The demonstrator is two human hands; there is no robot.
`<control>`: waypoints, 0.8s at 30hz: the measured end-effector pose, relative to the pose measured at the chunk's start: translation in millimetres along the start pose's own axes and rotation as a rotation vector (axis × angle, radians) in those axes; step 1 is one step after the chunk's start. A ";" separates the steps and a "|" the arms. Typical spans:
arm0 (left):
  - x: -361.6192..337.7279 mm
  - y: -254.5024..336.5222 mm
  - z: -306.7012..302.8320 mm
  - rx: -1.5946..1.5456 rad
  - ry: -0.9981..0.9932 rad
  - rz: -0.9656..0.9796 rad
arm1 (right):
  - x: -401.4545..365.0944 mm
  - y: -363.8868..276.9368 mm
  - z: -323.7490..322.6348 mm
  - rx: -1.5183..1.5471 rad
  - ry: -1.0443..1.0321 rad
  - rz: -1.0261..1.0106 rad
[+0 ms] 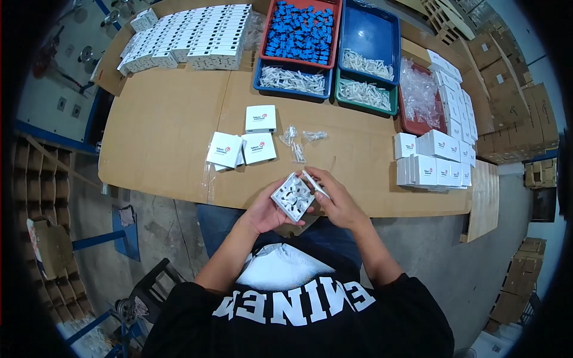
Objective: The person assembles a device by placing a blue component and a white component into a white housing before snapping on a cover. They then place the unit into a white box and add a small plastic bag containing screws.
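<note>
My left hand (263,210) is wrapped round a white square plastic box base (293,197), its moulded inside with dark slots facing up. Between the fingers and thumb of my right hand (341,204) is a thin white cover (315,184), seen nearly edge-on and tilted close beside the base. Both hands are over the table's near edge. Just beyond them lie small clear bags of white parts (296,149). To their left are several closed white boxes with a red logo, one of them a single white box (261,119) at the back.
Cardboard covers the table (161,131). At the back stand a red tray (338,36) of blue parts, a blue tray (255,83) and a green tray (394,110) of white pieces. Stacked white boxes (425,170) line the right; rows of white boxes (197,36) fill the far left.
</note>
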State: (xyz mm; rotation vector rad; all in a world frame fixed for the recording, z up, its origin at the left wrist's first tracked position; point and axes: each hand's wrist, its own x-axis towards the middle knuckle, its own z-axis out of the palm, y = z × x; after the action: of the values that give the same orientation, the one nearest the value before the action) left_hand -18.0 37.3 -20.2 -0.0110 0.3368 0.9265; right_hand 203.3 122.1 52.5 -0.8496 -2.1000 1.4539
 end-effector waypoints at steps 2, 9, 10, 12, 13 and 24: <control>-3.6 -1.9 3.6 0.008 0.032 0.048 | -2.3 -4.0 4.5 -0.064 -0.022 -0.071; -12.8 -2.9 15.1 0.073 0.202 0.130 | 0.9 -14.9 17.3 -0.211 -0.037 -0.258; -14.4 -2.6 22.0 0.070 0.203 0.132 | 0.9 -11.6 19.9 -0.230 -0.035 -0.291; -16.0 -1.7 35.7 0.407 0.367 0.076 | 0.9 -8.9 25.4 -0.268 -0.029 -0.294; -13.9 -4.9 36.8 0.405 0.368 0.079 | 0.9 -7.5 28.4 -0.308 -0.020 -0.298; -3.6 -11.3 41.3 0.530 0.439 0.332 | -0.5 -4.6 45.1 -0.358 0.170 -0.403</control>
State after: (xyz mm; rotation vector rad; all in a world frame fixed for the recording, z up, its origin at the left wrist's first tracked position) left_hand 0.4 33.9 18.4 0.3408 1.0080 1.1358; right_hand 172.7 90.6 41.2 -0.5963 -2.2662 0.7888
